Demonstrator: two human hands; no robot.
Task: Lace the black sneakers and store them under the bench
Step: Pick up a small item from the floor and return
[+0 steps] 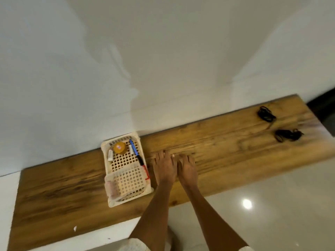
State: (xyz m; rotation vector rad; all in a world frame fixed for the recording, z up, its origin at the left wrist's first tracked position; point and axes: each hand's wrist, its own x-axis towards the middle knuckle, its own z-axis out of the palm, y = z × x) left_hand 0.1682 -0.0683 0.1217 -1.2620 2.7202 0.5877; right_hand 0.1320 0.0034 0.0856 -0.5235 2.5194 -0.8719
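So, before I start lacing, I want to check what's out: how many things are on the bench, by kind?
Black lace bundles: 2
Cream plastic basket: 1
Hands resting flat (left, right): 2
Total: 5
No sneakers in view.

Both hands lie flat, side by side and touching, on the wooden bench [226, 142], the left hand [164, 167] just beside the cream plastic basket [126, 192], which blocks the way to that side. The basket reaches from the wall nearly to the bench's front edge, so only a thin strip of wood stays free in front of it. Beyond the right hand [187, 169] bare board runs open toward the far end, where two bundles of black laces [266, 114] [288, 135] sit near each other, well apart from the hands. Left of the basket, the board is bare too. The white wall [163, 60] closes off the back edge.
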